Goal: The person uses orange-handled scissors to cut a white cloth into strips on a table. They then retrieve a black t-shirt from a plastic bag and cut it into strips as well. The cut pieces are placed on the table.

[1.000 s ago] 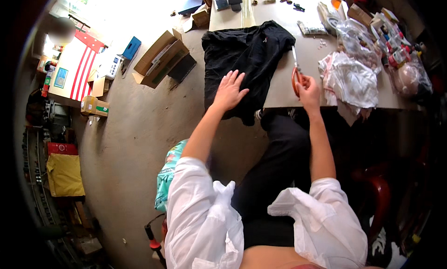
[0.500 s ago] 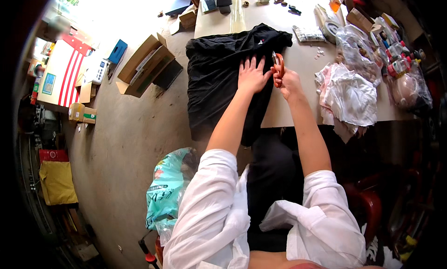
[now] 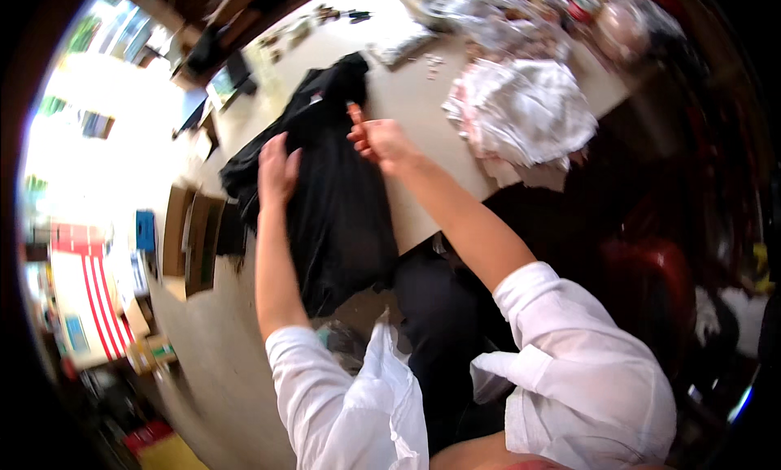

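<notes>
A black garment (image 3: 338,202) lies over the table's left part, its near end hanging past the front edge. Above its left side is my left hand (image 3: 279,173), empty, fingers stretched out; blur hides whether it touches the cloth. My right hand (image 3: 384,143) is closed round the orange handles of a pair of scissors (image 3: 355,114) at the garment's right edge. The scissors are smeared by motion, so I cannot tell how their blades stand. A small pale mark shows on the cloth near its far end.
Crumpled white and pink cloths (image 3: 529,116) lie right of the garment on the pale table (image 3: 423,189). Beyond them are clear plastic bags (image 3: 504,19) and a silvery packet (image 3: 401,43). Cardboard boxes (image 3: 189,238) stand on the floor at left.
The whole view has swung, so the table and garment appear turned and further left. My left hand has moved off toward the garment's left side. The right hand still grips the scissors.
</notes>
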A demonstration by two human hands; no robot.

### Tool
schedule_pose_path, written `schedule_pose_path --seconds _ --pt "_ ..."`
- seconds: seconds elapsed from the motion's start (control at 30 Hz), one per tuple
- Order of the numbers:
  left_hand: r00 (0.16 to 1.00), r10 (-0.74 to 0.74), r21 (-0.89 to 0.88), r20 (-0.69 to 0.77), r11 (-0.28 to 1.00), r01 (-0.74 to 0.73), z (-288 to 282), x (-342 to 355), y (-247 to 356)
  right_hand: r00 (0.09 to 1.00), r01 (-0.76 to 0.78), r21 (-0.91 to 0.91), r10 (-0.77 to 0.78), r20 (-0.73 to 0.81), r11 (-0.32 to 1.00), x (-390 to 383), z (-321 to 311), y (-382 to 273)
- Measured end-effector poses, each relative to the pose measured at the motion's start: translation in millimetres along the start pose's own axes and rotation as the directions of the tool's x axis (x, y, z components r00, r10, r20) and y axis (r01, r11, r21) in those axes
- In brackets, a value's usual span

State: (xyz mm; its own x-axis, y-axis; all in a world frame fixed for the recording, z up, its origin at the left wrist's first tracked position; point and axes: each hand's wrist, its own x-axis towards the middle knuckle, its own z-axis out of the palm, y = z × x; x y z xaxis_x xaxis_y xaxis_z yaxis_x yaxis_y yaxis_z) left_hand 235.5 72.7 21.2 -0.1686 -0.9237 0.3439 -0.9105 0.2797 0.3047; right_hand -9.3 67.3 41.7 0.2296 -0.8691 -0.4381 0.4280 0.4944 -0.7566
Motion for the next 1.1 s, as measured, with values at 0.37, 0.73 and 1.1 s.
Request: schedule_pose_path --seconds 0.37,0.73,1.1 --pt "0.893 -0.400 0.487 -0.209 0.749 0.449 30.0 16.4 -44.5 1.000 -0.013 -0.037 0.014 0.020 0.999 8.0 16.2 6.4" --pt "0.967 -0.168 -0.026 0.190 0.984 0.176 -62.8 -263.8 182.8 0.977 -0.085 -0.062 0.095 0.189 0.994 -17.7 -24.0 5.5" --pt "0.502 -0.781 -0.781 0.371 0.030 0.624 35.4 -252.6 213.9 0.908 -0.020 0.064 -0.009 0.419 0.998 -124.2 -52.9 13.8"
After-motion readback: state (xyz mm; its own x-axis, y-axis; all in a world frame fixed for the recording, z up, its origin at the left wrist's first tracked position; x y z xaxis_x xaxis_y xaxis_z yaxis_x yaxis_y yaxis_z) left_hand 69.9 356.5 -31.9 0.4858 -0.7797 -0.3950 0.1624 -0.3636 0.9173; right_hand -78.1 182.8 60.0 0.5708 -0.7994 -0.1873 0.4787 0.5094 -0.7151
